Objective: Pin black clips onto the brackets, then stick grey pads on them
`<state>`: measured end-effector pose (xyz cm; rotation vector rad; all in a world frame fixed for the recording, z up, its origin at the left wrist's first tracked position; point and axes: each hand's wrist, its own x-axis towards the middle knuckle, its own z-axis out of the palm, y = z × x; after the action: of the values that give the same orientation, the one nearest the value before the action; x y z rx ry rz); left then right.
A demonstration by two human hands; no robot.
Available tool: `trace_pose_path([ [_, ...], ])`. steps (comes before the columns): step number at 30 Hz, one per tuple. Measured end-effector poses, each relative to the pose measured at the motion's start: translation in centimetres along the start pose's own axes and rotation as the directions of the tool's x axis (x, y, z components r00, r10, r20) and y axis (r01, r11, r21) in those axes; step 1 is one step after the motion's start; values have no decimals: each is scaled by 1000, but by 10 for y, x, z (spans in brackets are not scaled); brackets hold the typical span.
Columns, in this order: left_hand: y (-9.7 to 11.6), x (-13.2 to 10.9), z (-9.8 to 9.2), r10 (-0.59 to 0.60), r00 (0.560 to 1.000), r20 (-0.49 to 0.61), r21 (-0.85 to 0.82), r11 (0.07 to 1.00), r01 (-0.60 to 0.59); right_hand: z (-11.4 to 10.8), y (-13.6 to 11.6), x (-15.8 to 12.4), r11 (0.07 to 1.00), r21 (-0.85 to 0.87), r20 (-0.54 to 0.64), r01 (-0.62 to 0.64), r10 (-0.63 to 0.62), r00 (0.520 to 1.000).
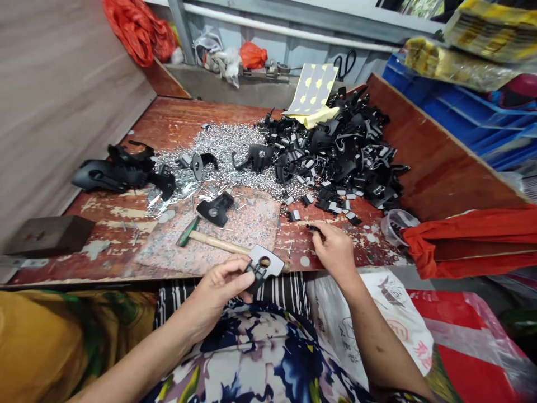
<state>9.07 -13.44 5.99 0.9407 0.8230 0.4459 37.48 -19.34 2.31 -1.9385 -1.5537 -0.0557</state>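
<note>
My left hand point(229, 279) is closed on a black plastic bracket point(267, 262) with a grey face and a round hole, held above the table's front edge. My right hand point(333, 251) pinches a small black part point(314, 229) near the front of the bench; the fingers hide most of it. Behind my left hand a hammer point(222, 243) with a green head and wooden handle lies on a speckled stone slab point(251, 218). Another black plastic bracket point(216, 208) rests on the slab beyond the hammer.
Heaped metal pins point(235, 143) cover the bench's middle. To their right rises a pile of black plastic parts point(335, 145) with a sticker sheet point(312, 89) on it. A metal block point(49, 235) stands left; a clear plastic cup point(396, 225) sits right, beside an orange-red bag point(461, 218).
</note>
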Motion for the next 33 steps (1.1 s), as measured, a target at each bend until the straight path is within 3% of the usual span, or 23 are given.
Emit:
trace_pose_path([
  [4, -3, 7, 13, 33, 999, 17, -68, 997, -32, 1, -54, -5, 908, 408, -60, 94, -76, 995],
  [8, -3, 8, 19, 96, 995, 27, -114, 989, -92, 11, -94, -16, 873, 458, -68, 168, -154, 986],
  [16, -5, 5, 8, 147, 988, 38, -61, 988, -145, 24, -109, -32, 873, 457, -112, 172, -136, 984],
  [21, -8, 7, -3, 228, 973, -26, 64, 972, -226, 29, -119, -39, 798, 599, 21, 59, -89, 996],
  [24, -4, 5, -8, 227, 974, -25, 134, 966, -221, 30, -117, -38, 759, 651, 127, -6, -101, 987],
  [28, 1, -1, -16, 174, 985, 0, 148, 974, -172, 16, -92, -20, 742, 670, 318, -20, -263, 911],
  [30, 1, -3, -22, 157, 987, -29, 97, 983, -154, 6, -69, -7, 818, 574, 325, -35, -188, 927],
  [33, -2, -6, -32, 153, 984, -96, 82, 986, -145, -2, -33, 14, 960, 280, 207, -25, -35, 978],
])
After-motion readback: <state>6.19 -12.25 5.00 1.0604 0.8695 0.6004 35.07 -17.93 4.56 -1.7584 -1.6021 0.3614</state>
